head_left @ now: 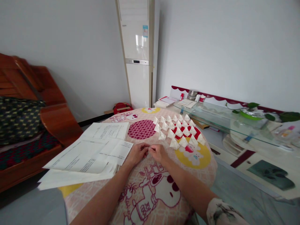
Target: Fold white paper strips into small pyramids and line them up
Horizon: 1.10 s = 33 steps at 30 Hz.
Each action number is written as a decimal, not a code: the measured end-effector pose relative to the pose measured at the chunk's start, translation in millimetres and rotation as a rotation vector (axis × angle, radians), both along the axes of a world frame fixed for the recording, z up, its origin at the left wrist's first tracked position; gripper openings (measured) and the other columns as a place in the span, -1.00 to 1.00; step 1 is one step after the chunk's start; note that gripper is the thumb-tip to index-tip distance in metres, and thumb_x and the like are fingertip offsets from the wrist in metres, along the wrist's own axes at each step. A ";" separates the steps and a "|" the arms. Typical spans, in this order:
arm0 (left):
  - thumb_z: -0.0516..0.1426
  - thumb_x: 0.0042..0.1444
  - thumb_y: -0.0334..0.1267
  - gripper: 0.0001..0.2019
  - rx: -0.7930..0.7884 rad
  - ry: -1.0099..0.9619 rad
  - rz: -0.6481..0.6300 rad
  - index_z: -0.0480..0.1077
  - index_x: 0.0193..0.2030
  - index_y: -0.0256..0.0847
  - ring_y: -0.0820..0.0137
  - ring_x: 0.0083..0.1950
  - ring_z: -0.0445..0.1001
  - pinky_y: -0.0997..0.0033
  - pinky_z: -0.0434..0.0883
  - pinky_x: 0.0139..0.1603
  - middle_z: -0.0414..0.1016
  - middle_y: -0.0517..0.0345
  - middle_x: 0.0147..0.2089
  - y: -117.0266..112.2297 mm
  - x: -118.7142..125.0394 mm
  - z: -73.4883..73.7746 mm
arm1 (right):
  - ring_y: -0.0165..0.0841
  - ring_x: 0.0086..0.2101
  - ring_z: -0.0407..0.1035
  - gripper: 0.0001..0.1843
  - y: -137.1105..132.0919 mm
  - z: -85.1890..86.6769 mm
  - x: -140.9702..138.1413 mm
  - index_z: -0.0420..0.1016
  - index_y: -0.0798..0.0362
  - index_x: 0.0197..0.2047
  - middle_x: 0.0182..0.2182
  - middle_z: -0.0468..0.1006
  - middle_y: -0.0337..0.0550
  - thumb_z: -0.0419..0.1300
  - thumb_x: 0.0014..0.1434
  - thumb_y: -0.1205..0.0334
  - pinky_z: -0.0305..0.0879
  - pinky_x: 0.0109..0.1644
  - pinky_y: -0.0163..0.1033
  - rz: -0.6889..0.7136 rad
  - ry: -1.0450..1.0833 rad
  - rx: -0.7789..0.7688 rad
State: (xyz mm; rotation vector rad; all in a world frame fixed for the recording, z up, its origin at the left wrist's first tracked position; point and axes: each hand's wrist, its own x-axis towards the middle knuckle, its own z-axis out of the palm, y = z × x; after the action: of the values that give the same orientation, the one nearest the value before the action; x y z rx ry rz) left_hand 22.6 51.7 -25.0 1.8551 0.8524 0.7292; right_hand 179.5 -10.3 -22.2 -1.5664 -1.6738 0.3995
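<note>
At left, the paper stack (91,156) blocks a low sideways pass, its edge just beside the left hand (139,151). Ahead and to the right of the right hand (158,153), folded paper pieces (178,132) stand in close rows with only narrow gaps, though the air above them is free. Between stack and rows, an open strip of table (142,129) runs forward. Past the right edge, a glass shelf (211,120) obstructs.
</note>
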 end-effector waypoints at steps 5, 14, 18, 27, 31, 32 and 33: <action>0.10 0.16 -0.04 -0.62 0.008 0.006 0.007 0.55 -0.13 -0.31 0.42 -0.51 0.43 0.44 0.35 -0.43 0.45 0.20 -0.48 -1.8 0.6 2.1 | -0.45 -0.56 0.06 -0.60 2.7 -3.6 0.5 0.16 0.03 -0.69 -0.70 0.10 -0.36 0.15 0.14 0.29 -0.07 -0.46 -0.29 -0.003 0.085 0.008; 0.10 0.15 -0.01 -0.60 0.010 0.038 0.038 0.57 -0.13 -0.31 0.42 -0.52 0.41 0.44 0.34 -0.44 0.45 0.19 -0.48 -4.4 1.1 6.4 | -0.44 -0.56 0.15 -0.60 2.4 -2.0 1.9 0.23 0.04 -0.68 -0.70 0.26 -0.31 0.15 0.17 0.29 0.01 -0.47 -0.31 0.005 0.127 -0.029; 0.09 0.16 -0.02 -0.61 0.023 0.064 0.048 0.57 -0.13 -0.29 0.39 -0.51 0.43 0.43 0.34 -0.43 0.47 0.17 -0.48 -8.2 0.8 10.5 | -0.44 -0.56 0.15 -0.58 2.0 -1.4 2.4 0.21 0.03 -0.69 -0.71 0.23 -0.31 0.14 0.18 0.27 0.00 -0.47 -0.31 0.006 0.123 -0.028; 0.10 0.16 -0.06 -0.64 0.057 0.098 0.045 0.57 -0.17 -0.30 0.40 -0.50 0.40 0.43 0.32 -0.41 0.46 0.18 -0.49 -13.8 -0.3 16.2 | -0.44 -0.58 0.16 -0.59 -2.6 4.0 5.2 0.20 0.02 -0.66 -0.70 0.25 -0.32 0.14 0.20 0.24 0.03 -0.46 -0.30 0.048 0.253 -0.104; 0.09 0.18 -0.05 -0.65 0.076 0.122 0.039 0.58 -0.18 -0.28 0.39 -0.48 0.41 0.44 0.30 -0.40 0.48 0.16 -0.48 -13.5 -1.3 14.7 | -0.43 -0.59 0.15 -0.59 -4.1 5.2 5.4 0.21 0.01 -0.66 -0.70 0.24 -0.32 0.15 0.20 0.26 0.04 -0.47 -0.29 0.051 0.289 -0.138; 0.08 0.19 -0.07 -0.65 0.084 0.129 0.035 0.58 -0.19 -0.28 0.38 -0.47 0.41 0.44 0.31 -0.39 0.49 0.15 -0.48 -13.7 -1.6 14.4 | -0.43 -0.59 0.15 -0.59 -4.0 4.7 5.7 0.20 0.01 -0.67 -0.70 0.24 -0.32 0.15 0.20 0.26 0.03 -0.47 -0.28 0.054 0.297 -0.141; 0.08 0.19 -0.09 -0.67 0.097 0.137 0.033 0.58 -0.19 -0.27 0.38 -0.46 0.42 0.44 0.31 -0.38 0.50 0.15 -0.47 -14.0 -2.1 14.0 | -0.42 -0.59 0.15 -0.59 -3.7 3.8 6.2 0.21 0.01 -0.67 -0.70 0.25 -0.32 0.15 0.20 0.25 0.03 -0.47 -0.28 0.060 0.306 -0.146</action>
State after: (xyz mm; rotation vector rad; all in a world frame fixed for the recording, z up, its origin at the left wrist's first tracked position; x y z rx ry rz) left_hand 20.5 37.7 -11.0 1.9994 0.9520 0.6805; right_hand 185.6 -14.0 -18.4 -1.4747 -1.4826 0.7671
